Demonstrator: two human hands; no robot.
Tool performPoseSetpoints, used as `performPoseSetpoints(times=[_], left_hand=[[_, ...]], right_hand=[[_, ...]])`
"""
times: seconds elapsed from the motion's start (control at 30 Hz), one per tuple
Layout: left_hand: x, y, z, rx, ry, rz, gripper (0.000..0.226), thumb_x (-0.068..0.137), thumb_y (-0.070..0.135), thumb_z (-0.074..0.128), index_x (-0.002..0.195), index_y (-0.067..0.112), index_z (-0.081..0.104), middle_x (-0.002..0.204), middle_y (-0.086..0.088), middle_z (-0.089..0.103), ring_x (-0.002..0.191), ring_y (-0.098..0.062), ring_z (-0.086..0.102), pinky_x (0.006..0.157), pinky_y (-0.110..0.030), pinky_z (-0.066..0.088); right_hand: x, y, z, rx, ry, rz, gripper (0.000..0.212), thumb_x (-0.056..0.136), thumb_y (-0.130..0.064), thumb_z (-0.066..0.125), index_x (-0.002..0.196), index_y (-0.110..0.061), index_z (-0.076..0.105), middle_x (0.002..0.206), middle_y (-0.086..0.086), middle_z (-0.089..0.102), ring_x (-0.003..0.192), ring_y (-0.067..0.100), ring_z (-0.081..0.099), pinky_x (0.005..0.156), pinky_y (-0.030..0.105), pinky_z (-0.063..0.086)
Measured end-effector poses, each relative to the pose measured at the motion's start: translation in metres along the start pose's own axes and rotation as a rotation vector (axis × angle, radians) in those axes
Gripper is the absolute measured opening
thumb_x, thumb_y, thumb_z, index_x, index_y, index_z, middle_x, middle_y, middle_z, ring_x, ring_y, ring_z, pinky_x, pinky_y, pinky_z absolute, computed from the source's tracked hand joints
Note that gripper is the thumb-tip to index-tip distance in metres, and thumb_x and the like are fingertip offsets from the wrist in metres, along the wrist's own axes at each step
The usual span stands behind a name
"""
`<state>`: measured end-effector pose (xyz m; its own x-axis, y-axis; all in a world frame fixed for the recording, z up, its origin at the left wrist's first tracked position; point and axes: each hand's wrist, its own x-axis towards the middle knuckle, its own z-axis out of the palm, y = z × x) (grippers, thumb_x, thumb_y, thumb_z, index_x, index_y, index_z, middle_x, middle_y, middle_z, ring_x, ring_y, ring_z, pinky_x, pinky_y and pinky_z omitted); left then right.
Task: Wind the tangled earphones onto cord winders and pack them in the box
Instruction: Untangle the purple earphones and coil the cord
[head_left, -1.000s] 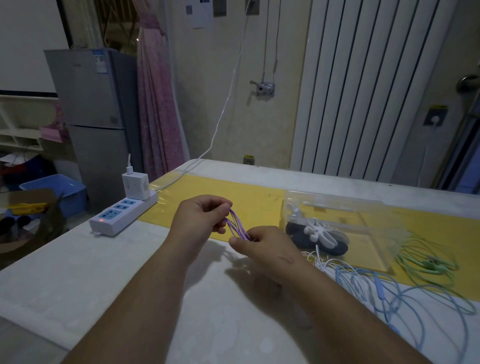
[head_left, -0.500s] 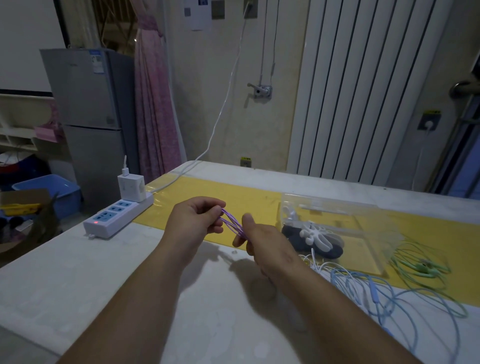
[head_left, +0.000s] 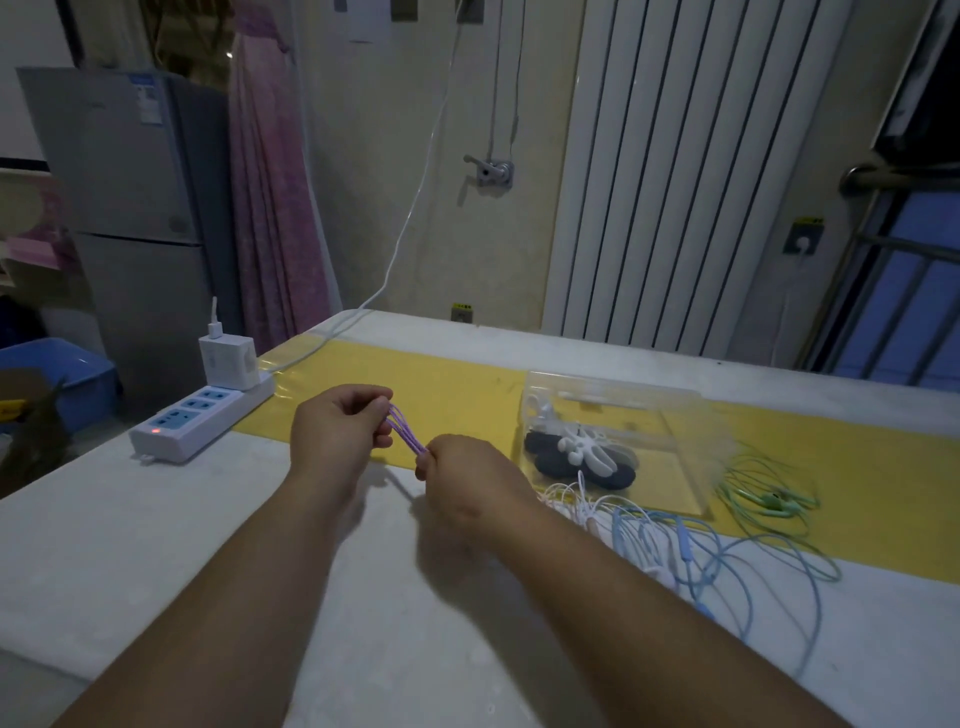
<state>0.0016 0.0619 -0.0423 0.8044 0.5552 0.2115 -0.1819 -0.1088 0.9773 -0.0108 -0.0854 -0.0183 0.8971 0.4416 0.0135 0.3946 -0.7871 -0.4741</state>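
A bundle of purple earphone cord (head_left: 407, 434) stretches in several loops between my two hands above the table. My left hand (head_left: 337, 434) pinches its upper left end with curled fingers. My right hand (head_left: 462, 480) grips the lower right end. A clear plastic box (head_left: 670, 415) stands to the right, holding white cord winders (head_left: 584, 449) and dark oval pieces (head_left: 543, 446). Loose white earphones (head_left: 576, 501), blue earphones (head_left: 691, 551) and green earphones (head_left: 769, 499) lie tangled in front of and beside the box.
A white power strip (head_left: 197, 423) with a charger plugged in lies at the table's left edge, its cable running up the wall. A yellow mat (head_left: 467, 395) covers the far part of the table (head_left: 156, 545). A fridge and a blue bin stand at the left.
My hands have drawn slightly apart, pulling the purple loops tauter between them. My right hand's fingers have closed on the cord's lower end.
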Motion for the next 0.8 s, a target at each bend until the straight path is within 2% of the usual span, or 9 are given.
performPoseSetpoints(times=[0.13,0.2,0.3,0.4,0.47,0.53,0.6,0.7,0.8], left_hand=[[-0.008,-0.005,0.006,0.013,-0.125,-0.037,0.016,0.09,-0.004,0.058,0.086,0.007,0.07,0.071,-0.012,0.061,0.053,-0.016,0.052,0.053,-0.025,0.049],[-0.012,-0.008,0.012,0.077,-0.227,-0.056,0.014,0.089,-0.008,0.058,0.084,0.001,0.067,0.065,-0.015,0.055,0.049,-0.018,0.048,0.047,-0.025,0.045],[-0.014,-0.009,0.022,0.367,-0.394,0.076,0.015,0.082,-0.005,0.066,0.076,0.008,0.069,0.062,-0.008,0.063,0.047,-0.016,0.053,0.051,-0.026,0.047],[-0.018,-0.002,0.034,0.647,-0.552,0.19,0.018,0.076,0.007,0.076,0.069,0.022,0.07,0.065,0.006,0.069,0.056,-0.001,0.06,0.058,-0.019,0.044],[-0.021,0.001,0.042,0.777,-0.576,0.224,0.011,0.074,0.015,0.08,0.072,0.024,0.074,0.07,0.009,0.071,0.067,-0.003,0.063,0.062,-0.018,0.042],[-0.027,0.003,0.051,0.851,-0.566,0.243,0.006,0.075,0.018,0.079,0.079,0.022,0.078,0.077,0.007,0.072,0.074,-0.007,0.063,0.064,-0.019,0.04],[-0.032,0.004,0.057,0.865,-0.552,0.249,0.007,0.076,0.018,0.079,0.082,0.021,0.078,0.081,0.005,0.073,0.077,-0.008,0.063,0.066,-0.019,0.04],[-0.04,0.005,0.067,0.87,-0.548,0.274,0.008,0.076,0.019,0.078,0.084,0.021,0.078,0.082,0.006,0.073,0.076,-0.007,0.061,0.067,-0.019,0.039],[-0.048,0.005,0.076,0.852,-0.521,0.285,0.006,0.075,0.019,0.079,0.08,0.021,0.077,0.076,0.008,0.067,0.076,-0.008,0.059,0.066,-0.019,0.038]], right_hand=[[-0.012,0.0,-0.004,-0.219,-0.013,0.04,0.01,0.096,-0.02,0.048,0.101,-0.016,0.056,0.104,0.01,0.062,0.086,0.03,0.057,0.067,0.03,0.037],[-0.025,0.004,-0.003,-0.28,-0.024,0.037,0.024,0.094,-0.015,0.05,0.117,-0.013,0.049,0.113,0.014,0.061,0.101,0.034,0.06,0.07,0.033,0.038],[-0.046,0.018,0.004,-0.317,0.013,0.019,0.039,0.09,-0.01,0.049,0.126,-0.014,0.033,0.111,0.015,0.062,0.102,0.037,0.06,0.068,0.036,0.035],[-0.06,0.033,0.006,-0.376,0.085,0.006,0.026,0.098,-0.021,0.039,0.124,-0.015,0.042,0.112,0.012,0.063,0.103,0.034,0.06,0.069,0.037,0.036],[-0.066,0.038,0.005,-0.416,0.104,-0.01,0.032,0.102,-0.028,0.034,0.127,-0.014,0.049,0.116,0.012,0.062,0.108,0.033,0.059,0.08,0.038,0.042],[-0.073,0.04,0.005,-0.452,0.127,-0.003,0.033,0.101,-0.022,0.037,0.127,-0.01,0.055,0.118,0.013,0.06,0.112,0.034,0.057,0.088,0.038,0.043],[-0.079,0.041,0.006,-0.456,0.163,-0.003,0.03,0.095,-0.013,0.045,0.122,-0.008,0.058,0.116,0.013,0.056,0.11,0.035,0.055,0.085,0.039,0.043],[-0.088,0.045,0.004,-0.465,0.205,-0.006,0.03,0.088,-0.006,0.051,0.117,-0.006,0.06,0.112,0.01,0.047,0.104,0.034,0.053,0.071,0.036,0.035],[-0.095,0.052,-0.003,-0.556,0.233,-0.024,0.028,0.085,-0.008,0.053,0.111,-0.007,0.064,0.11,0.011,0.053,0.104,0.033,0.053,0.071,0.034,0.027]])
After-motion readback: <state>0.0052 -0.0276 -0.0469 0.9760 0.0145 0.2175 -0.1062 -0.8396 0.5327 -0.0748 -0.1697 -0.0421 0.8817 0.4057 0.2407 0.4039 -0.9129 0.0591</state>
